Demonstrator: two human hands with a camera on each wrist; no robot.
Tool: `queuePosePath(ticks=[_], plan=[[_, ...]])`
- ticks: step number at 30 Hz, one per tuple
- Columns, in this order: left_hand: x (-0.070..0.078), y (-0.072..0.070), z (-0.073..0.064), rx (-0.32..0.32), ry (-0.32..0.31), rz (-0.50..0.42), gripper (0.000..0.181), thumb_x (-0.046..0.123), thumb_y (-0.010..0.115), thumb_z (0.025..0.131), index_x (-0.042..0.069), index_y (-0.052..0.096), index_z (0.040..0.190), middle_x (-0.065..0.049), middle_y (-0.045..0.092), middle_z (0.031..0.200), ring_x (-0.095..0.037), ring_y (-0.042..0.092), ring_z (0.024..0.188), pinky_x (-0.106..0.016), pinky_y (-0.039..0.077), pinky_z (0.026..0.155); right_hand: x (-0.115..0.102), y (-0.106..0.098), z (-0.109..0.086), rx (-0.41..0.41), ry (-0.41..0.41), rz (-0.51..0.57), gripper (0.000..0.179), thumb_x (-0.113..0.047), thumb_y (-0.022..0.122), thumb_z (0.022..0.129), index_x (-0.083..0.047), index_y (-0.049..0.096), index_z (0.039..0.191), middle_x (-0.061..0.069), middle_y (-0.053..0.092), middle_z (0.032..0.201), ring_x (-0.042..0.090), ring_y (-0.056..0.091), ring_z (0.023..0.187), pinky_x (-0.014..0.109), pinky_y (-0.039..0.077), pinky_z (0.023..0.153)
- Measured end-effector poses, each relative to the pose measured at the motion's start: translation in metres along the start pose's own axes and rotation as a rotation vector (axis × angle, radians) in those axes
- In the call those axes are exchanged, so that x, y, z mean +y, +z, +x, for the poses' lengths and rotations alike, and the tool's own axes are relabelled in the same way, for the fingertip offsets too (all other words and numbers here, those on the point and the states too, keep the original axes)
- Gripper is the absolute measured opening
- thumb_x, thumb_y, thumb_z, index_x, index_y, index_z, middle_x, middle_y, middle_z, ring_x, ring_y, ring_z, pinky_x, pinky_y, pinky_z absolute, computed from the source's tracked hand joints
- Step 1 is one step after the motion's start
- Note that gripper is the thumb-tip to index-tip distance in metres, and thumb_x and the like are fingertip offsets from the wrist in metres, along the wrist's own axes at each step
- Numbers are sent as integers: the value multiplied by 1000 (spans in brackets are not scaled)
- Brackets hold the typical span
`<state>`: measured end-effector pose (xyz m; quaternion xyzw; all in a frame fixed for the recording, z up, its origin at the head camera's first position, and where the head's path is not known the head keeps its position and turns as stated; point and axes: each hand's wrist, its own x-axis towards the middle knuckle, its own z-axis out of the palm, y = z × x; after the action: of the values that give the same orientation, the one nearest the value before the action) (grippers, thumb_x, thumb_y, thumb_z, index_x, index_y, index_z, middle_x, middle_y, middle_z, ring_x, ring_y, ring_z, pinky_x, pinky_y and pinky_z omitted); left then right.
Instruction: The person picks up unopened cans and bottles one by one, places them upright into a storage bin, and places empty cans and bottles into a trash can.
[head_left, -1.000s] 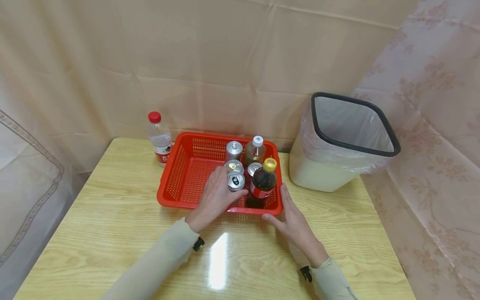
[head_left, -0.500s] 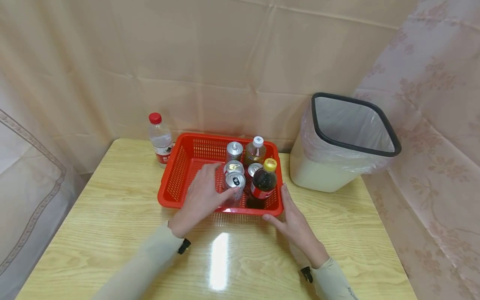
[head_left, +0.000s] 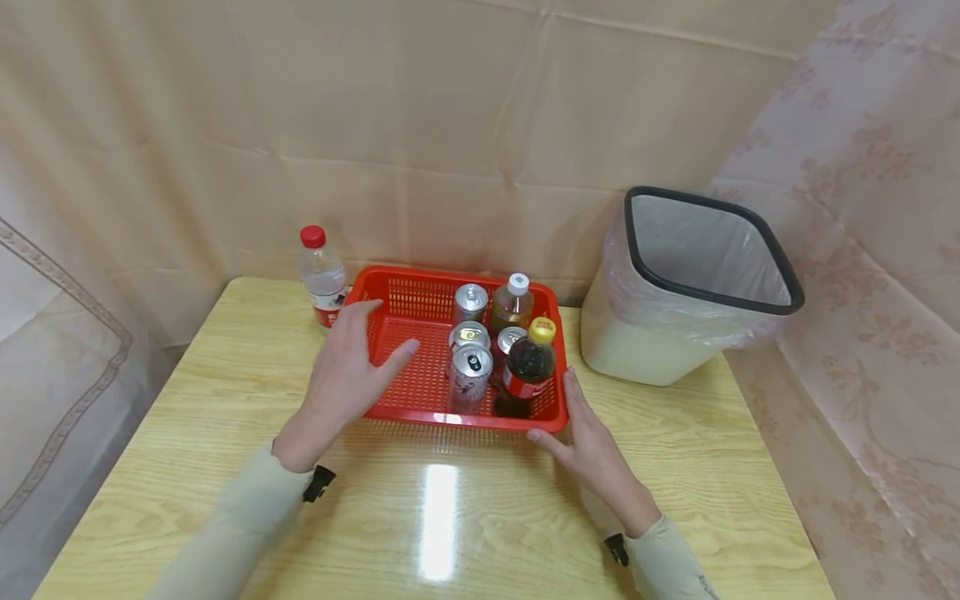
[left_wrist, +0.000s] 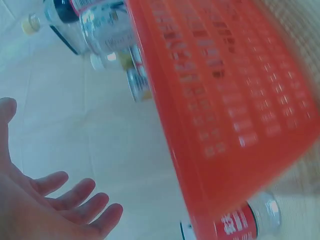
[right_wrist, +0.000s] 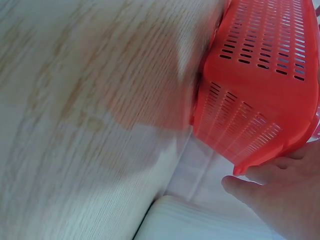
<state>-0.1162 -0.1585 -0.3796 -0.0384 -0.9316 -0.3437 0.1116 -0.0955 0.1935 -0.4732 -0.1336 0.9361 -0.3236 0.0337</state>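
A red plastic basket [head_left: 420, 379] holds several drink cans, a cola bottle [head_left: 528, 367] with a yellow cap and a white-capped bottle [head_left: 512, 308] on its right side. A silver-topped can [head_left: 470, 385] stands upright near the front rim. My left hand [head_left: 339, 375] hovers over the basket's left end, thumb and fingers spread, holding nothing. Beyond it, outside the basket, stands a clear red-capped bottle [head_left: 324, 279] with a red and white label. My right hand [head_left: 596, 458] rests against the basket's front right corner, fingers fairly straight along the side and thumb at the front.
A cream trash bin [head_left: 637, 342] with a black rim and a clear liner stands to the right of the basket. Beige cloth [head_left: 450, 150] hangs behind the wooden table [head_left: 510, 508]. Floral cloth [head_left: 877, 333] hangs on the right.
My left hand has left the front can and moved left across the basket, its fingers spreading. The can stays upright beside the others. My right hand stays at the corner.
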Motion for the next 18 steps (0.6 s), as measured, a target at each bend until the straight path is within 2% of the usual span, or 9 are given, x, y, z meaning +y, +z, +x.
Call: queuePosePath(ticks=[3, 10, 18], plan=[[-9, -7, 0, 20, -5, 1, 82, 51, 67, 94, 1, 38, 152, -21, 44, 150, -41, 46, 133, -65, 44, 106, 0, 1, 0, -2, 4, 1, 115, -63, 70, 90, -7, 4, 166, 14, 6, 173, 38, 19, 156, 56, 29, 120], [-30, -19, 0, 134, 27, -17, 76, 42, 68, 96, 2, 37, 152, -23, 48, 139, -40, 52, 114, -58, 53, 84, 0, 0, 0, -9, 25, 7, 117, -67, 68, 89, -8, 3, 167, 13, 6, 173, 38, 19, 156, 56, 29, 120], [-56, -34, 12, 279, 8, 3, 87, 44, 71, 92, -3, 34, 155, -25, 33, 156, -46, 42, 137, -67, 43, 106, -1, 0, 0, -8, 21, -2, 116, -65, 69, 90, -7, 4, 166, 15, 8, 173, 38, 20, 156, 55, 29, 120]])
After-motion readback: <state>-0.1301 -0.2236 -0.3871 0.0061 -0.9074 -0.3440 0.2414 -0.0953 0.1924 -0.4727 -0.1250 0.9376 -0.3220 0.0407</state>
